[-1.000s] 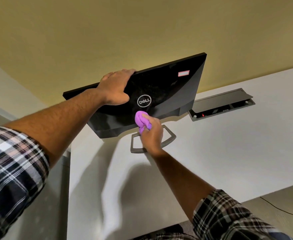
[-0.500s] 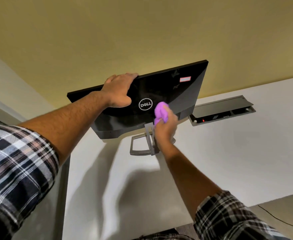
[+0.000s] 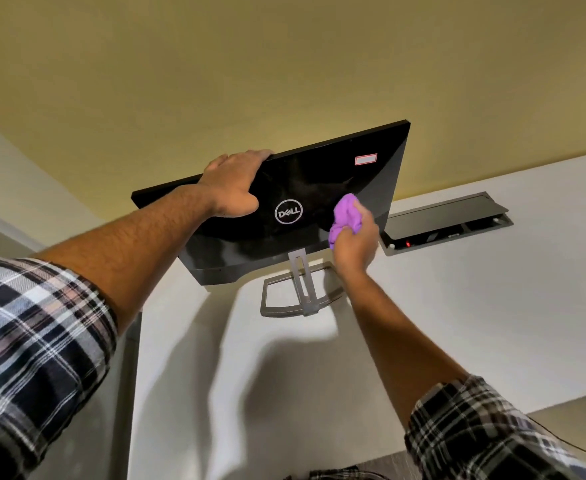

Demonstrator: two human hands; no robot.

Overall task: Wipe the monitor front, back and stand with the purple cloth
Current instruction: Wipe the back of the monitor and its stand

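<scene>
Head view. Monitor stands on white desk, glossy black back facing camera, tilted. Left hand laid over its top edge, fingers curled over the rim, palm on the back panel. Right hand closed around bunched purple cloth, cloth pressed to the back panel right of centre, just above the lower edge. Grey stand sits directly below and between the hands, its neck just left of the right wrist. Open cable box recessed in the desk, right of the right hand; one red light inside, other contents unclear. Round logo between the hands reads "DELL". Red-bordered sticker above the right hand, text illegible.
</scene>
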